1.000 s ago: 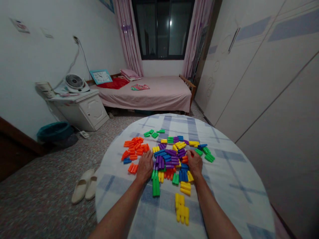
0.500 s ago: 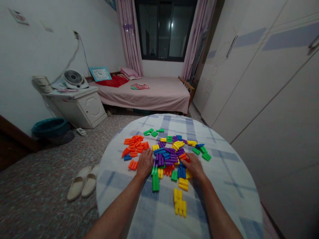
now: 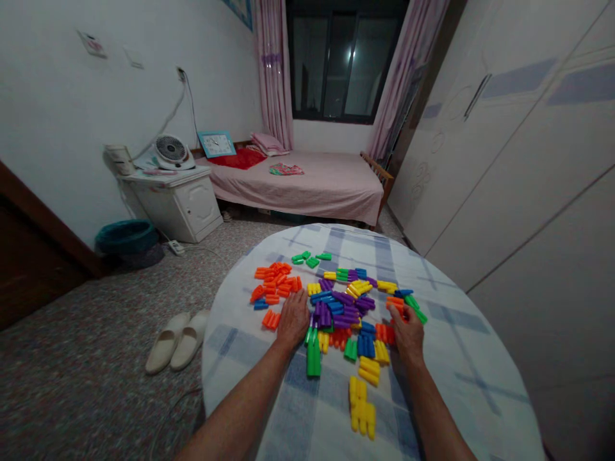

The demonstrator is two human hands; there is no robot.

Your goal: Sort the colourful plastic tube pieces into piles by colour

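Note:
Several plastic blocks in orange, purple, blue, green and yellow lie in a heap on a round table with a checked cloth. My left hand rests flat, fingers stretched out, on the left edge of the heap beside a long green block. Over at the heap's right side, my right hand is closed on an orange block. A separate group of orange blocks lies to the left. Joined yellow blocks lie near me.
A bed with a pink cover stands at the back under a dark window. A white cabinet with a fan is at left. Slippers lie on the floor. A white wardrobe runs along the right.
My right hand moved from the middle of the heap to its right side and closed on an orange block. The left hand stayed put. The camera turned slightly left.

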